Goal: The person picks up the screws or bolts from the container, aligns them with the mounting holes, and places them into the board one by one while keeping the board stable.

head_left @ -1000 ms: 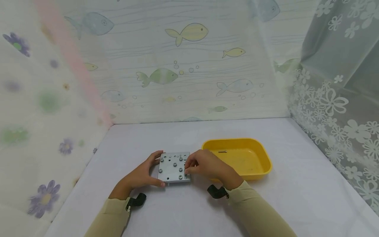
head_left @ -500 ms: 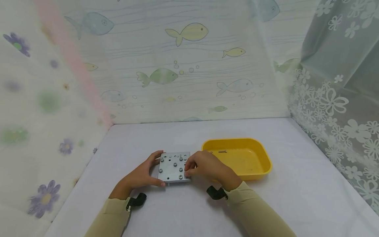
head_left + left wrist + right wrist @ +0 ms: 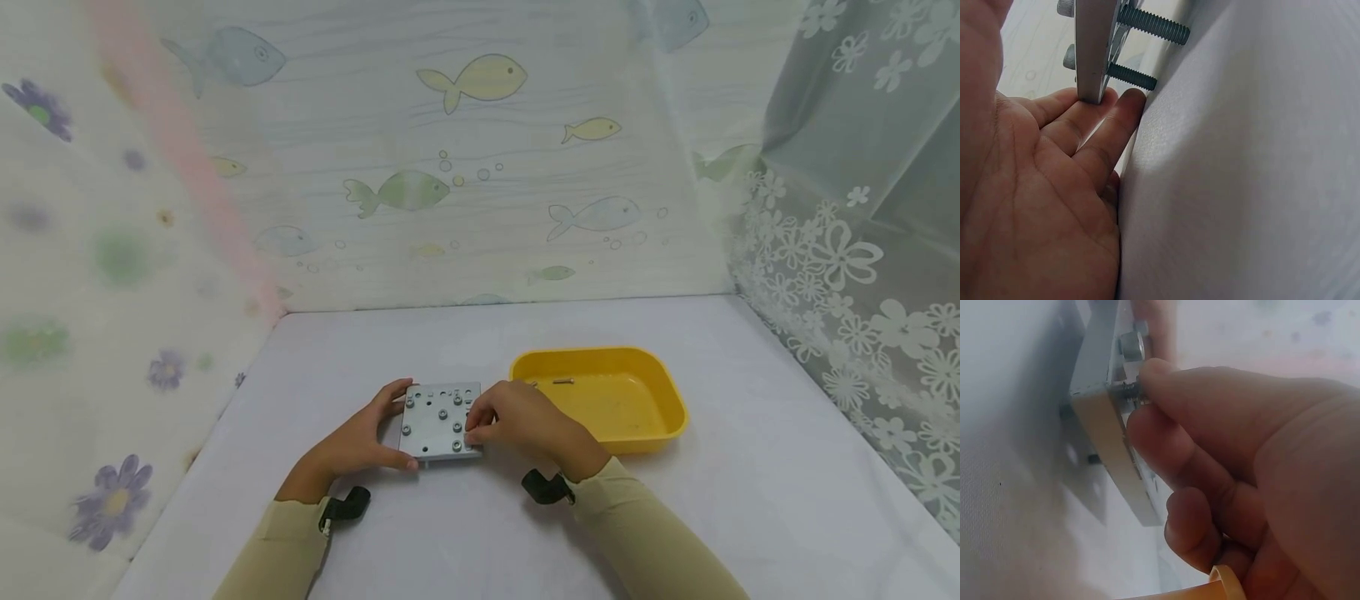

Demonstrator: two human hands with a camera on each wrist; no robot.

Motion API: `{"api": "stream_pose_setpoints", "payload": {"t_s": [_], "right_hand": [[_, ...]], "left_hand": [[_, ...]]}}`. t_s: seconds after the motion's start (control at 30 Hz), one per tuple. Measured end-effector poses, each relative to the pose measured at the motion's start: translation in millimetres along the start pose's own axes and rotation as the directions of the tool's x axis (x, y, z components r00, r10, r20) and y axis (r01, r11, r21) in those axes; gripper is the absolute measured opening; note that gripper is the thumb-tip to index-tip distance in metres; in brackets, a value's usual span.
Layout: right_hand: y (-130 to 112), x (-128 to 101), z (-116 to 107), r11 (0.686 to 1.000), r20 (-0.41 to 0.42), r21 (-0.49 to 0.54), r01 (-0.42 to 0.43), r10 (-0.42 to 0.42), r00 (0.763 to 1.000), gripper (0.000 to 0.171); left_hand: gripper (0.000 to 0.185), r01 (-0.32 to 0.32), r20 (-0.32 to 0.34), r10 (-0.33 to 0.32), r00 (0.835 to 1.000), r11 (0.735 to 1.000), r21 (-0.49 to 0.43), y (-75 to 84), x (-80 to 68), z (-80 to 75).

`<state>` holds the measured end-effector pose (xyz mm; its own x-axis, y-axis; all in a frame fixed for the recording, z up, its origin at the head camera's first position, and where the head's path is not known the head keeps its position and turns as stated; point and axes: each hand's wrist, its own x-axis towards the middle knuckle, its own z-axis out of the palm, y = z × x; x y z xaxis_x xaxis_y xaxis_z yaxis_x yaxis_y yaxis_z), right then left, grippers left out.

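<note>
A flat grey metal plate (image 3: 431, 432) sits raised over the white table, with several socket-head screws (image 3: 442, 414) standing in its holes. My left hand (image 3: 363, 437) grips its left side, thumb at the front corner and fingers at the back. Threaded screw ends (image 3: 1157, 26) stick out below the plate in the left wrist view. At the plate's right edge my right hand (image 3: 528, 417) pinches a screw (image 3: 1127, 392) between thumb and index finger. Its threads show between the fingertips and the plate's top; its head is hidden by the fingers.
A yellow tray (image 3: 671, 417) stands just right of and behind the plate, partly behind the right hand. A loose screw (image 3: 563, 381) lies inside, and part of another shows beside the hand. Patterned curtains (image 3: 480, 192) border the table (image 3: 465, 533) at the back and sides.
The right fingertips have shifted slightly at the plate's right edge, covering the screw there, and the hand uncovers part of another screw in the tray. The left hand and plate have stayed put.
</note>
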<state>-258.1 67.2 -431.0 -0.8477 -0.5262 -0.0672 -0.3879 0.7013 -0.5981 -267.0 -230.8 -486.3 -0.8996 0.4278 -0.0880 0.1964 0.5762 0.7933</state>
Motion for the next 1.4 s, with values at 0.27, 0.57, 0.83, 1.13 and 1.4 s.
{"api": "stream_pose_setpoints", "payload": {"t_s": [0.27,0.57,0.83,1.13,1.4], "right_hand": [[1.7,0.0,3.6,1.0,0.024,-0.015,0.011,-0.011,1.0,0.009],[1.1,0.3,5.1,1.0,0.01,-0.01,0.0,0.0,1.0,0.009],[3.2,3.1,4.7,0.999,0.007,-0.035,0.016,-0.015,1.0,0.011],[3.6,0.1,0.9,0.998,0.007,-0.046,0.036,-0.035,0.999,0.01],[4.4,0.2,-2.9,0.997,-0.016,0.045,0.059,-0.058,0.998,0.008]], "left_hand": [[0.129,-0.002,0.012,0.002,1.0,1.0,-0.014,-4.9,0.0,2.2],[0.13,-0.01,0.002,0.01,1.0,1.0,-0.004,-6.4,0.3,0.7],[0.129,-0.022,0.01,0.022,1.0,1.0,-0.021,-5.6,2.6,-0.4],[0.129,-0.022,-0.005,0.022,1.0,1.0,-0.011,-5.1,4.3,3.2],[0.129,-0.019,0.003,0.019,1.0,1.0,0.001,-4.3,4.2,0.7]]}}
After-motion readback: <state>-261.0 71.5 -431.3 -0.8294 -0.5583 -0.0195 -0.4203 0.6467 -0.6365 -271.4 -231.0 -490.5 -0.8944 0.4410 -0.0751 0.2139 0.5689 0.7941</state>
